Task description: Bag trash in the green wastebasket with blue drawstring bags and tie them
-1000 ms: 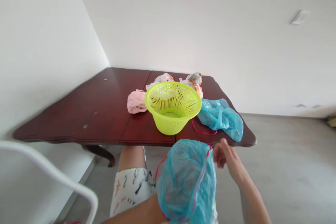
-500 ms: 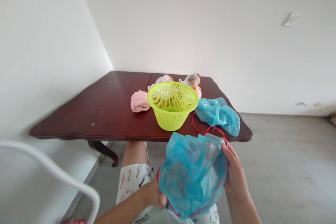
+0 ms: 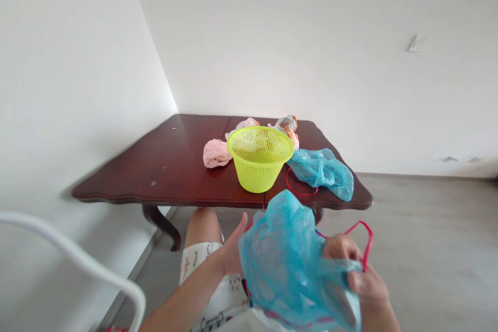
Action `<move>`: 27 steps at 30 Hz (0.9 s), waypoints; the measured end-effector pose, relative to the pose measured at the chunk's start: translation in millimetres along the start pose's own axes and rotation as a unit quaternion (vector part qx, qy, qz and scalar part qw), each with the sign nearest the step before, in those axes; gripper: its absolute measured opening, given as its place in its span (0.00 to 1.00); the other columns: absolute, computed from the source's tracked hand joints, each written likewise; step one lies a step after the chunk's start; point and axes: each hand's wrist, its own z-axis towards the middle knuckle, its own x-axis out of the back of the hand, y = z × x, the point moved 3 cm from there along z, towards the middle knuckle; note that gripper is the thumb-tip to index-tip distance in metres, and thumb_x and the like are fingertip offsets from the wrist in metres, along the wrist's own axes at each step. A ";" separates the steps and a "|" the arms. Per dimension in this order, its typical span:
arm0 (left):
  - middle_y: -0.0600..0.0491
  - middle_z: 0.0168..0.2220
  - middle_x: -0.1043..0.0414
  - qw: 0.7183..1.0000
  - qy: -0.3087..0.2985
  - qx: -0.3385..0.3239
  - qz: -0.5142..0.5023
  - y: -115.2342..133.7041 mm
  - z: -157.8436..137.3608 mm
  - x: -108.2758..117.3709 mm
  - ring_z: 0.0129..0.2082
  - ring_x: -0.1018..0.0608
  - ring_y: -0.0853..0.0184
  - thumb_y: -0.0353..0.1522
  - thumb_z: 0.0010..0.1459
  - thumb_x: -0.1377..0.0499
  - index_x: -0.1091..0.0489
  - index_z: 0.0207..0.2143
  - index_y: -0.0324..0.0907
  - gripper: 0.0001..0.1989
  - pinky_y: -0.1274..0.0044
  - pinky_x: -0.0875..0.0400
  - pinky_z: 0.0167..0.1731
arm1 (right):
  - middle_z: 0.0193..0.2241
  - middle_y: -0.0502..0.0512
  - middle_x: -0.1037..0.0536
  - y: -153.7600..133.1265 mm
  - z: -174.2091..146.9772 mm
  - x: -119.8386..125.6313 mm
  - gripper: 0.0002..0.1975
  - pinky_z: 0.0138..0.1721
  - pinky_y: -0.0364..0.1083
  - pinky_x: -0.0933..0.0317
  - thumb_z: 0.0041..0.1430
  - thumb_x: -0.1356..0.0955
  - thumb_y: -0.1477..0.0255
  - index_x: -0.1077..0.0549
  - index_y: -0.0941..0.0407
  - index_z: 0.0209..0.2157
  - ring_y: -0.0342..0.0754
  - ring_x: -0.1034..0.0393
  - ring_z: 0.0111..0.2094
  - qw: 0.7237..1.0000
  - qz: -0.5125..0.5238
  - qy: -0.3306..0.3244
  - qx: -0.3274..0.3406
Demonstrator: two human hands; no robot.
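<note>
A crumpled blue plastic bag with a red drawstring bulges above my lap, between my two hands. My right hand pinches the bag's edge, and a loop of the red drawstring sticks up from its fingers. Against the bag's left side lies my left hand, its thumb stretched upward and apart; the bag covers its other fingers. Beyond the bag, near the table edge, stands a yellow-green perforated plastic basket.
On the dark red wooden table, another blue bag lies right of the basket. A pink cloth bundle sits left, with a pale pink bundle and a white-orange bag behind. A white curved tube crosses the lower left.
My right hand has moved down and right, drawing the bag's edge out. My left hand has risen and its thumb now points up. The red loop has come off the table.
</note>
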 end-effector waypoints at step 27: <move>0.63 0.27 0.35 0.823 0.299 -0.250 0.413 85.4 -59.4 -126.9 0.24 0.32 0.69 0.42 0.69 0.33 0.42 0.42 0.50 0.18 0.80 0.39 0.25 | 0.70 0.62 0.20 -23.5 -16.2 -63.7 0.23 0.72 0.65 0.29 0.73 0.24 0.69 0.22 0.43 0.66 0.65 0.24 0.71 0.710 -0.630 0.136 0.284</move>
